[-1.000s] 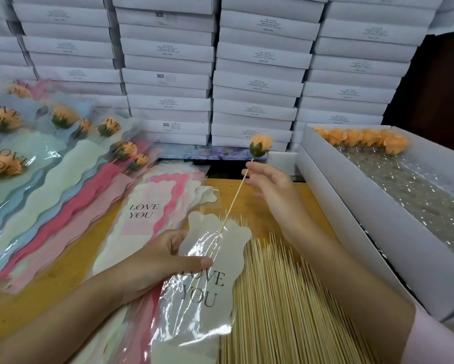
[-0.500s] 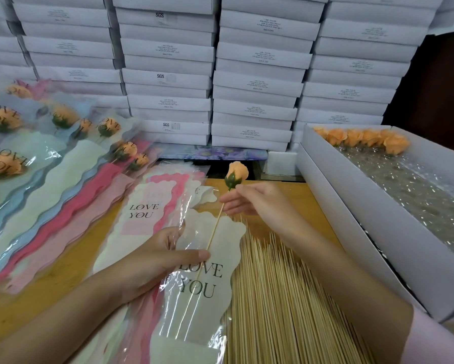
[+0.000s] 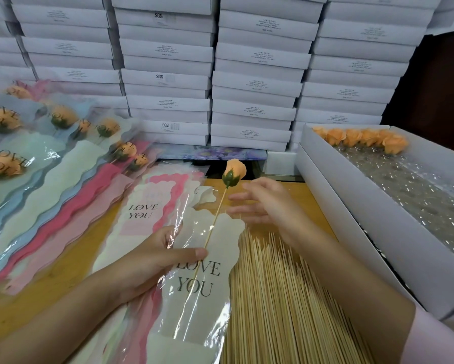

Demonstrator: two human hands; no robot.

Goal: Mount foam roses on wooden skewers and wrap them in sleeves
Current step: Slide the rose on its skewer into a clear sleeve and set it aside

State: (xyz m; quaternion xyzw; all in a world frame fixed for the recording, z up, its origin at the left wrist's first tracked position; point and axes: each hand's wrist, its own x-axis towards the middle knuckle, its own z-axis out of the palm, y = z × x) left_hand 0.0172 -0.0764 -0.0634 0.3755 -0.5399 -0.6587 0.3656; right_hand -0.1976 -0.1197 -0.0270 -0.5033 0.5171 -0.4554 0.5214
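wooden table (image 3: 57, 269), skewer pile (image 3: 286, 298), white boxes (image 3: 254, 82) stacked behind

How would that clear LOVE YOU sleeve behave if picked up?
Probably floppy: the sleeve is thin film, crinkled and glinting. Likely slippery, given that gloss. The left hand just pinches it, so probably light.

Two arms show at the near edge. On the right arm we see a pale pink sleeve (image 3: 436, 345) of plain, smooth cloth, filling the near right corner, with its hem crossing the forearm close to the elbow. Beyond that hem, the forearm and the right hand (image 3: 268, 203) are bare. We also see the left hand (image 3: 152, 261) and its forearm bare, the thumbnail short and plain.
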